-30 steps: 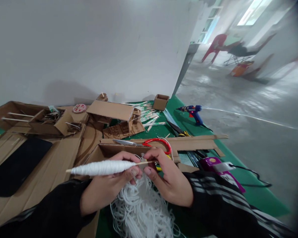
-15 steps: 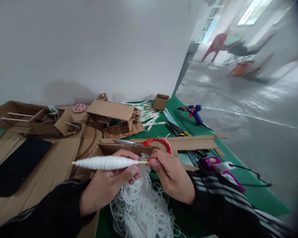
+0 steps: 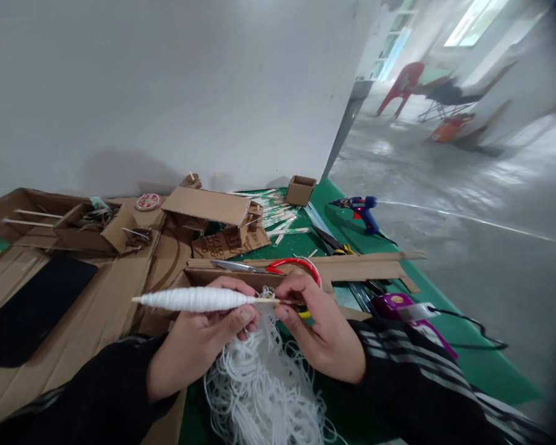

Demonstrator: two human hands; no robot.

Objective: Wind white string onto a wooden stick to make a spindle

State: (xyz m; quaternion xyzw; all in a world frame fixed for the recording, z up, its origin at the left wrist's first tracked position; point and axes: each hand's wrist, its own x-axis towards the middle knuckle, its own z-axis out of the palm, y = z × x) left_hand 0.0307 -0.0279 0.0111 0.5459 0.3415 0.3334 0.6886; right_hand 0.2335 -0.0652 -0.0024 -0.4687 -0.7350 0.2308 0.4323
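A thin wooden stick [image 3: 266, 300] lies level in front of me, with white string wound thickly round its left part into a spindle-shaped bundle [image 3: 185, 299]. My left hand [image 3: 208, 337] is closed round the right part of the bundle, thumb in front and fingers behind. At the stick's bare right end, the thumb and forefinger of my right hand [image 3: 322, 330] sit on either side of it in a loose pinch. Below both hands hangs a tangled heap of white string [image 3: 264, 383]. Red-handled scissors [image 3: 296, 264] lie just beyond my right hand.
Behind my hands stands an open cardboard box [image 3: 199, 278]. A blue glue gun [image 3: 364, 210] lies at the right, near a purple device [image 3: 393, 304] with a cable. Cardboard pieces [image 3: 208, 207] and wooden sticks [image 3: 282, 216] cover the back. A black flat panel [image 3: 37, 309] lies left.
The wound bundle has risen slightly and shifted a little left. My right thumb and forefinger have moved farther apart at the stick's end.
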